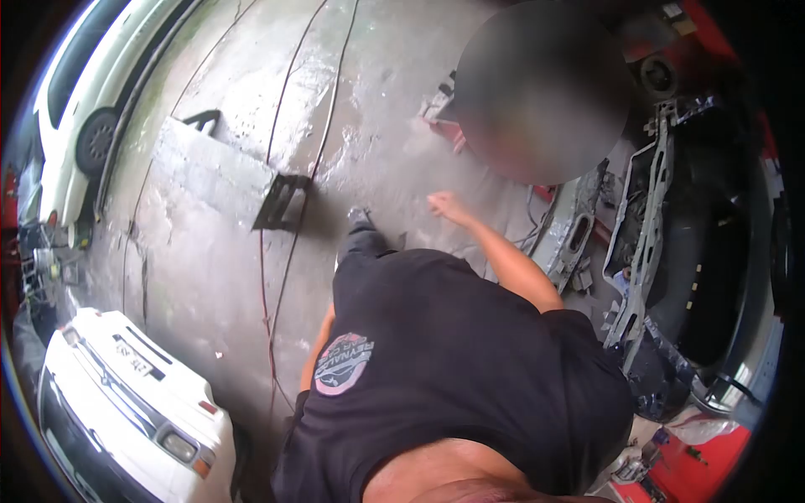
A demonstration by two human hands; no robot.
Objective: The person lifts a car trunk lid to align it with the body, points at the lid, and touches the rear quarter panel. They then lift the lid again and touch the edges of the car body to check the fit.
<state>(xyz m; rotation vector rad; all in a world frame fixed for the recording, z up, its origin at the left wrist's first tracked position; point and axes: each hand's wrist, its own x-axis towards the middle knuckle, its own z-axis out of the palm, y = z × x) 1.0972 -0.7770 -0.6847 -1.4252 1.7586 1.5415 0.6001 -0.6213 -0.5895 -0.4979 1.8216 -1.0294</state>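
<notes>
My right hand (pixel 450 207) reaches forward over the concrete floor. Its fingers look loosely curled, with nothing visible in them. To its right lies the front of a stripped-down car, with bare metal frame parts (pixel 641 226). Of my left arm only the forearm (pixel 318 348) shows beside my dark T-shirt (pixel 478 360); the left hand itself is hidden behind my body. One of my shoes (pixel 360 216) shows below my dark trousers, near a low grey bench or board (pixel 210 172) on black legs.
A white car (pixel 134 402) stands at the lower left, another pale car (pixel 105 92) at the upper left. Thin hoses or cables (pixel 289 84) run along the wet concrete floor (pixel 386 92). A large blurred patch (pixel 541 88) covers part of the upper right.
</notes>
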